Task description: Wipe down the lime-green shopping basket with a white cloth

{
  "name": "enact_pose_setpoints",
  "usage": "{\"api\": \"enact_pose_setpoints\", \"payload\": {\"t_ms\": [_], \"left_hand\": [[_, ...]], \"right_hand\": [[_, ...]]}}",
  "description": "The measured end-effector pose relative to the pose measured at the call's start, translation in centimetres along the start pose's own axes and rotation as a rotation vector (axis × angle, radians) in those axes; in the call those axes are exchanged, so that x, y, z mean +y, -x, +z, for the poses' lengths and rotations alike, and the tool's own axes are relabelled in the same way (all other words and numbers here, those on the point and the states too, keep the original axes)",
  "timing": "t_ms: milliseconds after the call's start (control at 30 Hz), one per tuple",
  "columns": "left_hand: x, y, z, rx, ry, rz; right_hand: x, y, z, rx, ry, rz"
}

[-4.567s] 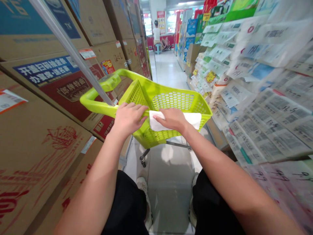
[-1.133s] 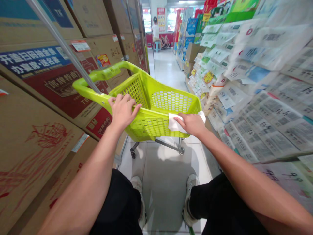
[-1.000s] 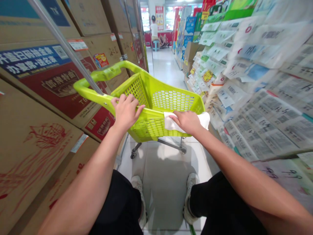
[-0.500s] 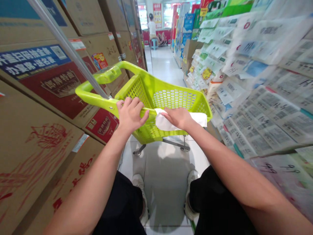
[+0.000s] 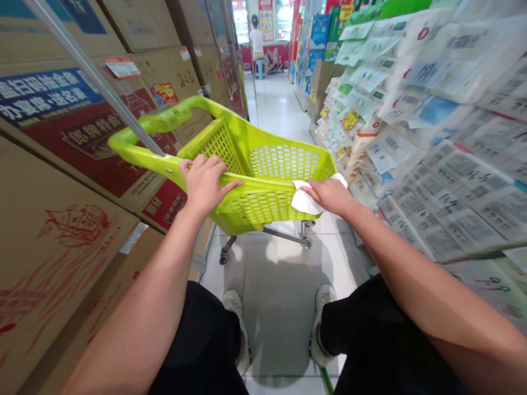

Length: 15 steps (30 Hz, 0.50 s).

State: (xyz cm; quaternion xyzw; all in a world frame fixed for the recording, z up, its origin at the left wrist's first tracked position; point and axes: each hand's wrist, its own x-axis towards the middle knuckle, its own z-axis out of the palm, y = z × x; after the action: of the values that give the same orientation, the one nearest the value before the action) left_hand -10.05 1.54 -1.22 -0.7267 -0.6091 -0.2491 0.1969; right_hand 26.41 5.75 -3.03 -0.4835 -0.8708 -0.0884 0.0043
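A lime-green plastic shopping cart (image 5: 284, 164) on small wheels stands in front of my knees in a shop aisle. My left hand (image 5: 203, 184) grips the near rim of its basket at the left corner, fingers curled over the edge. My right hand (image 5: 331, 195) presses a crumpled white cloth (image 5: 303, 202) against the rim at the near right corner, fingers closed on the cloth. The cart's looped handle (image 5: 144, 129) sticks out to the left, against the boxes. The basket looks empty inside.
Stacked brown cardboard cartons (image 5: 61, 164) wall the left side, with a grey metal pole (image 5: 94, 82) leaning across them. Shelves of white packaged goods (image 5: 432, 109) line the right. The tiled aisle (image 5: 275, 109) runs ahead to a person (image 5: 257, 38) at the far end.
My right hand has slid the white cloth rightward along the near rim, from the middle to the right corner. The cart has shifted slightly left. My left hand stays on the rim.
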Motion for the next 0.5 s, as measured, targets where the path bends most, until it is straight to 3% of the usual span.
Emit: {"api": "enact_pose_setpoints", "payload": {"t_ms": [200,333,500], "left_hand": [[1.3,0.5,-0.2,-0.027,-0.021,0.049],[1.8,1.1,-0.3,0.008,-0.077,0.082],[0.9,1.3,-0.1,0.013,-0.081,0.090]], "right_hand": [[-6.4,-3.6,-2.3,0.011,-0.045,-0.065],[-10.8,-5.0,-3.5,0.107,-0.105,-0.114],[-11.6,-5.3,-3.7,0.130,-0.125,-0.130]]}}
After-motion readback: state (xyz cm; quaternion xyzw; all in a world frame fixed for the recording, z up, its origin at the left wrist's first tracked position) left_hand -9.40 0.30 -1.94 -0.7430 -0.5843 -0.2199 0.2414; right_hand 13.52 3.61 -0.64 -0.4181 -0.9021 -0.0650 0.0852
